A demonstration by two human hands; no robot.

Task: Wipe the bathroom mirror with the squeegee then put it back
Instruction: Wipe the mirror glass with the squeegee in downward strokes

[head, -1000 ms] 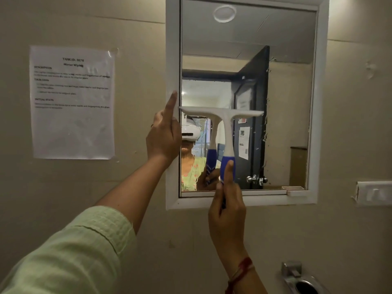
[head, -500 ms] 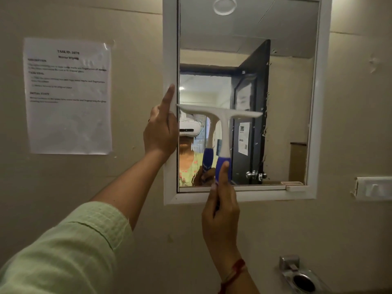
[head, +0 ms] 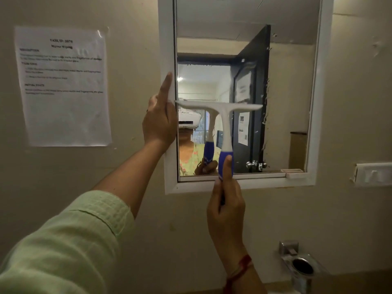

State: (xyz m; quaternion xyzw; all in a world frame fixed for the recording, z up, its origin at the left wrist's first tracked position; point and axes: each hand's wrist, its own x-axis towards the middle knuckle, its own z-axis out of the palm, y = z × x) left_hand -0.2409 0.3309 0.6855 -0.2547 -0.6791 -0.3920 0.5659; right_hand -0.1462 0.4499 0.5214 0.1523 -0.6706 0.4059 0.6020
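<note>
Head view: my right grip [head: 226,209] is clasping the squeegee [head: 224,128] by its blue handle at centre frame. The shaft is standing upright and the blade is lying level above my grip on the mirror [head: 244,39]. My left grip [head: 159,124] is bracing the mirror frame [head: 166,49]; whether it is clasping I cannot tell.

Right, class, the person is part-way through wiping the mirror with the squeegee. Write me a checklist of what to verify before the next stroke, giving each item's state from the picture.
1. Grip on the squeegee: the right hand wraps the blue handle, thumb along it: ok.
2. Steadying the mirror: the left hand rests on the left edge of the white frame, forefinger straight up: ok.
3. The blade against the mirror: it meets its reflection at the left end; contact along its whole length: cannot tell.
4. Blade level: roughly horizontal: ok.
5. Mirror clean: pale smears show right of the blade: not ok.
</note>
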